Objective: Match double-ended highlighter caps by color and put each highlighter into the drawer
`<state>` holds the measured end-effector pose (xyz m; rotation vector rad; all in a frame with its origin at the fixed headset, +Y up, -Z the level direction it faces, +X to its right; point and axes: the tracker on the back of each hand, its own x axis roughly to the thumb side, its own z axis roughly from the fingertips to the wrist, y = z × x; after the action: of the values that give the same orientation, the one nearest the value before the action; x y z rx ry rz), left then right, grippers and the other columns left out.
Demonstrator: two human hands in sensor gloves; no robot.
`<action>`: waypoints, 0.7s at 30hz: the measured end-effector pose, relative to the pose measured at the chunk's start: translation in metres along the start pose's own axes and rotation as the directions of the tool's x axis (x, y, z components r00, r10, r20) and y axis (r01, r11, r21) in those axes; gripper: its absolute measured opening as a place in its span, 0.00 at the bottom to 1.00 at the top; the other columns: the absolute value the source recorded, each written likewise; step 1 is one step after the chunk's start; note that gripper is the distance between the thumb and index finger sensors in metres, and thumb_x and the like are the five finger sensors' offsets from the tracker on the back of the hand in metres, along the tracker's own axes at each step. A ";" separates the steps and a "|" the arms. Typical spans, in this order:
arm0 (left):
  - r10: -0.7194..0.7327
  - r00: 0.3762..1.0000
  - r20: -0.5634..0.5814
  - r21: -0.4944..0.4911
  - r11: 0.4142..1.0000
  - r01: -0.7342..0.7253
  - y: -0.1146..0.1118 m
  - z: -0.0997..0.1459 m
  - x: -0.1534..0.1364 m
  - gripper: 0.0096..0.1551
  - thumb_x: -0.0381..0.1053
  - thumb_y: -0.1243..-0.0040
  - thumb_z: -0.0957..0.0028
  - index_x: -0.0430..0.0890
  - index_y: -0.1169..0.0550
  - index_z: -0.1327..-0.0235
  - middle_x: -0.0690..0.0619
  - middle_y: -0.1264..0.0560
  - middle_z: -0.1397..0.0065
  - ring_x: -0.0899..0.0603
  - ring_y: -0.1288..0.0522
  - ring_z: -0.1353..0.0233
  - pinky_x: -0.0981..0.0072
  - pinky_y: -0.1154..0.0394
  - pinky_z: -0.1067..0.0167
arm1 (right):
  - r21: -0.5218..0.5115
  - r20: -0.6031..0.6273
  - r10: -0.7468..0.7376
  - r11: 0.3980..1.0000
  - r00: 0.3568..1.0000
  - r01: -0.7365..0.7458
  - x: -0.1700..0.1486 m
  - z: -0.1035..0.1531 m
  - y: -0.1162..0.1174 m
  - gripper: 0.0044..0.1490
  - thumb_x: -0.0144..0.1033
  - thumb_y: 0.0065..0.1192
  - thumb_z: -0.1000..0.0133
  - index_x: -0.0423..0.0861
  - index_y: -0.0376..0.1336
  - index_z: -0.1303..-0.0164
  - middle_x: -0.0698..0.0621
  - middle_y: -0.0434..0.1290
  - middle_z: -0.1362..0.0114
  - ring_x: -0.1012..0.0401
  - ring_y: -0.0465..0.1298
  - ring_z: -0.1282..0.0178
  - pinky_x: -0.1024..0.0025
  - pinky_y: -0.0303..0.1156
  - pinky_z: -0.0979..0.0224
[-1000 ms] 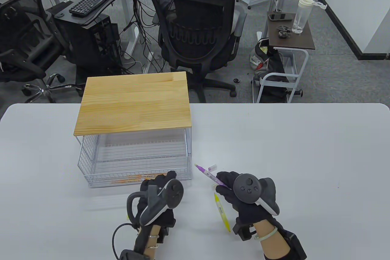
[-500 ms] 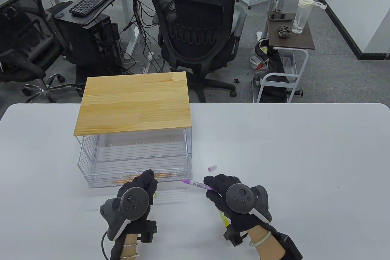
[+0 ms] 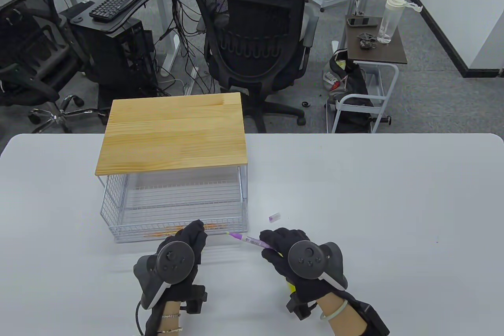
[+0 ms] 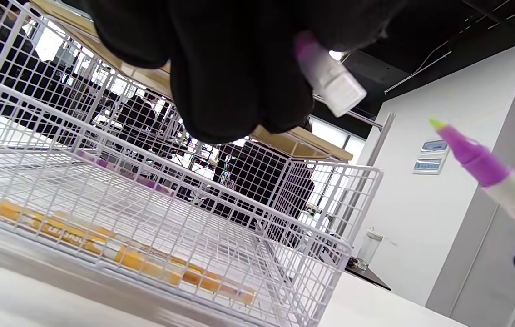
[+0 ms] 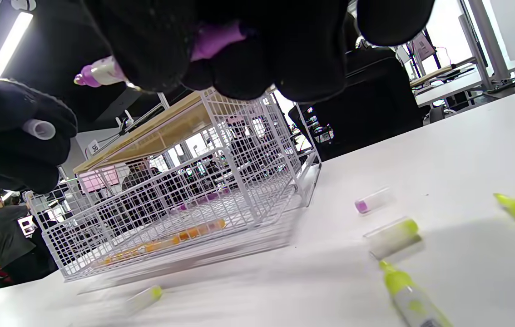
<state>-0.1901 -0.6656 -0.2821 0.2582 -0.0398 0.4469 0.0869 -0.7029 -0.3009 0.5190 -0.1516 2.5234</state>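
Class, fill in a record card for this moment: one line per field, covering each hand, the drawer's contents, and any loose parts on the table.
left hand: pinches a purple cap, open end toward the pen tip
right hand: grips the purple highlighter, bare tip pointing at the left hand
wire drawer: pulled out under the wooden top; holds an orange highlighter
loose on table: second purple cap, yellow cap, uncapped yellow highlighter
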 end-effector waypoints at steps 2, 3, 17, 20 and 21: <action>0.015 1.000 -0.004 -0.005 1.000 -0.015 0.000 -0.001 -0.002 0.24 0.49 0.48 0.41 0.41 0.20 0.38 0.48 0.15 0.42 0.43 0.14 0.47 0.42 0.28 0.36 | -0.002 0.002 0.004 1.000 1.000 -0.004 0.001 0.000 0.001 0.29 0.41 0.64 0.37 0.49 0.62 0.25 0.48 0.71 0.30 0.45 0.72 0.33 0.33 0.56 0.22; 0.025 1.000 -0.005 -0.008 1.000 -0.025 0.000 -0.001 -0.003 0.24 0.49 0.48 0.41 0.41 0.20 0.38 0.48 0.15 0.43 0.43 0.14 0.47 0.42 0.28 0.36 | -0.003 0.006 0.004 1.000 1.000 -0.004 0.002 0.000 0.002 0.29 0.41 0.64 0.37 0.49 0.62 0.25 0.48 0.71 0.30 0.45 0.72 0.33 0.33 0.56 0.22; 0.112 0.994 0.015 -0.042 0.993 -0.111 -0.006 -0.003 -0.003 0.24 0.49 0.48 0.41 0.40 0.19 0.39 0.48 0.14 0.44 0.44 0.14 0.49 0.43 0.28 0.37 | -0.016 0.074 0.012 1.000 0.997 -0.011 0.017 0.005 0.005 0.29 0.43 0.65 0.37 0.51 0.63 0.26 0.49 0.72 0.32 0.46 0.73 0.33 0.33 0.57 0.22; 0.097 0.995 0.015 -0.044 0.994 -0.097 -0.007 -0.003 -0.002 0.24 0.49 0.48 0.41 0.40 0.19 0.39 0.48 0.14 0.45 0.44 0.13 0.49 0.43 0.28 0.37 | -0.021 0.076 0.009 1.000 0.997 -0.008 0.017 0.006 0.005 0.29 0.43 0.64 0.37 0.50 0.63 0.26 0.49 0.72 0.32 0.46 0.73 0.34 0.33 0.57 0.22; 0.096 0.995 0.014 -0.044 0.994 -0.096 -0.007 -0.003 -0.003 0.24 0.49 0.48 0.41 0.40 0.19 0.39 0.48 0.14 0.44 0.44 0.13 0.49 0.43 0.28 0.37 | -0.021 0.077 0.005 1.000 0.997 -0.004 0.017 0.006 0.005 0.29 0.43 0.64 0.37 0.51 0.63 0.26 0.49 0.72 0.32 0.46 0.73 0.34 0.33 0.57 0.22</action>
<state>-0.1894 -0.6723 -0.2867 0.2178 -0.0778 0.5391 0.0729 -0.6996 -0.2887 0.6080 -0.2076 2.5048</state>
